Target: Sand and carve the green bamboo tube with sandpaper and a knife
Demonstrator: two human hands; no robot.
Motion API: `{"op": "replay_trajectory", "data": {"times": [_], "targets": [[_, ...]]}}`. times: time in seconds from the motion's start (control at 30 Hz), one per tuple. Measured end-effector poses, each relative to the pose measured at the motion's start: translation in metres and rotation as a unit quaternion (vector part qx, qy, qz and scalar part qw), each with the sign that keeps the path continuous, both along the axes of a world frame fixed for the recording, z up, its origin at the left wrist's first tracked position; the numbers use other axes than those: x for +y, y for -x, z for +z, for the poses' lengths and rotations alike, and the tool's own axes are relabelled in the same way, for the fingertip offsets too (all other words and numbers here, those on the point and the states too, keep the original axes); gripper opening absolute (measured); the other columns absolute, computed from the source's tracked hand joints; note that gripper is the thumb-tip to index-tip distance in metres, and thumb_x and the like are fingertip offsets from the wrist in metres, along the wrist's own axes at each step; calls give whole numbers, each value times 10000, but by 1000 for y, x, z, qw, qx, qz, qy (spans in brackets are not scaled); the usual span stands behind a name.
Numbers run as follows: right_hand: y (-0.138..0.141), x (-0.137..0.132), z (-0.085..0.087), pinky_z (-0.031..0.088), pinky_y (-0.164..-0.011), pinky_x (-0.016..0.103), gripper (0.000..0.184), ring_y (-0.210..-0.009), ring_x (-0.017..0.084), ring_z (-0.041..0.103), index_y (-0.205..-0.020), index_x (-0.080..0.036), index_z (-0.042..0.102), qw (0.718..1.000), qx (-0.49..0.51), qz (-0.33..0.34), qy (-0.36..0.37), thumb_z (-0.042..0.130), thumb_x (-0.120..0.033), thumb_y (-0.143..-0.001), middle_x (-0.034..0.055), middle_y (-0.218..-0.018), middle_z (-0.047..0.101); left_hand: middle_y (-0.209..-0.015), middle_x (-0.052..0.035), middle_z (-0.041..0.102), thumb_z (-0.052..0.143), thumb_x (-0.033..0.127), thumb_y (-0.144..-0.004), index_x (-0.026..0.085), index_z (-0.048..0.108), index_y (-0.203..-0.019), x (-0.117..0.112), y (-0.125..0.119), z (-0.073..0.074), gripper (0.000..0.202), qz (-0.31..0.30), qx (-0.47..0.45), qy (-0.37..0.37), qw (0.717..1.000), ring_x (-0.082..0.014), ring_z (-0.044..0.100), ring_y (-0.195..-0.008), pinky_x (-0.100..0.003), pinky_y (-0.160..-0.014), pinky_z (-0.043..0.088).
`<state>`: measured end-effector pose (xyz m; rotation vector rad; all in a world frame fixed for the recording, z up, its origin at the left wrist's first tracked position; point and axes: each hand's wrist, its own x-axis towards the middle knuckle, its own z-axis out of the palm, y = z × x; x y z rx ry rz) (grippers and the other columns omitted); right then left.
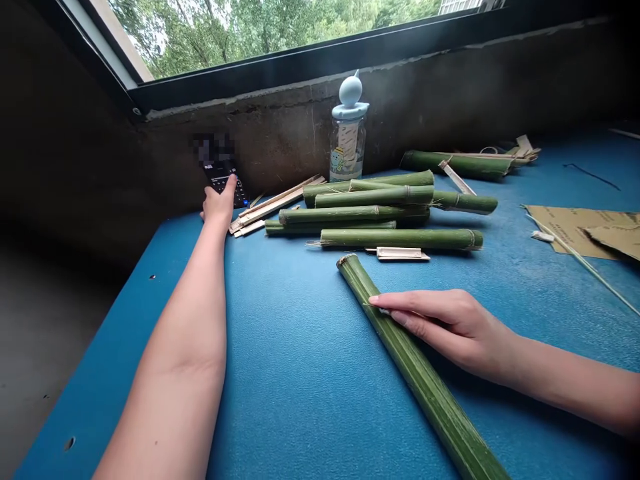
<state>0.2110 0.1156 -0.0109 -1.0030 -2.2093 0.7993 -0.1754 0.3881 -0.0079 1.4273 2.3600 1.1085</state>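
Note:
At the far left of the table, my left hand (219, 203) grips a dark phone (226, 181) with a keypad on its lit screen. The thumb lies on the phone's front; its upper end is blurred out. My right hand (450, 323) rests over a green bamboo stalk (425, 380) that runs diagonally toward me. Its fingers and thumb are pressed together around a small whitish bit (384, 311), mostly hidden and too small to name. The fingertips touch the bamboo's upper side.
Several cut bamboo pieces (400, 239) lie beyond the stalk, with pale split strips (280, 202) beside them. A clear bottle with a blue lid (349, 140) stands at the wall. More bamboo (460, 165) lies back right, and cardboard (575, 230) on the blue table (280, 373).

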Motion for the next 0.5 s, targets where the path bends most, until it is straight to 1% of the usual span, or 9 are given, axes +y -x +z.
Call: {"op": "replay_trajectory", "data": {"times": [0.17,0.37,0.5], "targets": [[1,0,1,538,-915,195,337,-1074,126,695,-1273,-267,634,1000,5,0,4,465,-195,-990,-24,-1186,735,-1329,-137,543,468,653,-956,152,533,-1321,-2,2,1,623,-8,-13,-18,1000,-299,492,-1270,-542,-1107,309],[3,1,3,540,-946,238,333,-1097,159,690,-1265,-227,650,1000,6,0,14,459,-222,-992,11,-1202,731,-1348,-135,525,564,585,-939,159,531,-1326,2,3,-1,576,-2,-12,-18,1000,-317,469,-1286,-571,-1117,279],[4,1,2,547,-945,270,341,-1093,180,694,-1270,-237,652,1000,6,-2,16,458,-232,-990,18,-1203,730,-1331,-131,534,564,567,-947,159,531,-1321,4,6,-3,554,-17,-14,-32,999,-307,493,-1260,-556,-1094,326]]}}
